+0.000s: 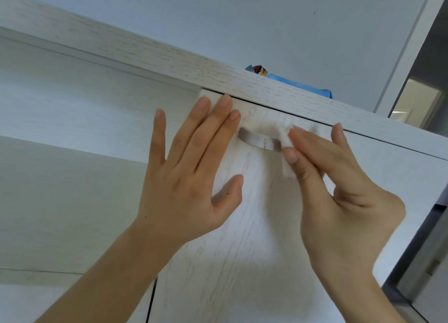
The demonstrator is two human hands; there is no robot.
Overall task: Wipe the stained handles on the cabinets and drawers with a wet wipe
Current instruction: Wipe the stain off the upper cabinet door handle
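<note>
The right hand [339, 189] pinches a soft, limp wet wipe [284, 138] at the three o'clock end of the rigid drawer handle [257, 141], best bunched at the fingertips, while the left hand [191, 175] presses flat, fingers straight, at nine o'clock.

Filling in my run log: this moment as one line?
wiping | right hand pinches wet wipe on handle | left hand flat on door | stain visible

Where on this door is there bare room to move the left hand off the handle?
Bare door panel lies below the handle, between both wrists. Crowded: the left hand lies flat by the handle's left end, and the right hand pinches the wipe on its right end.
</note>
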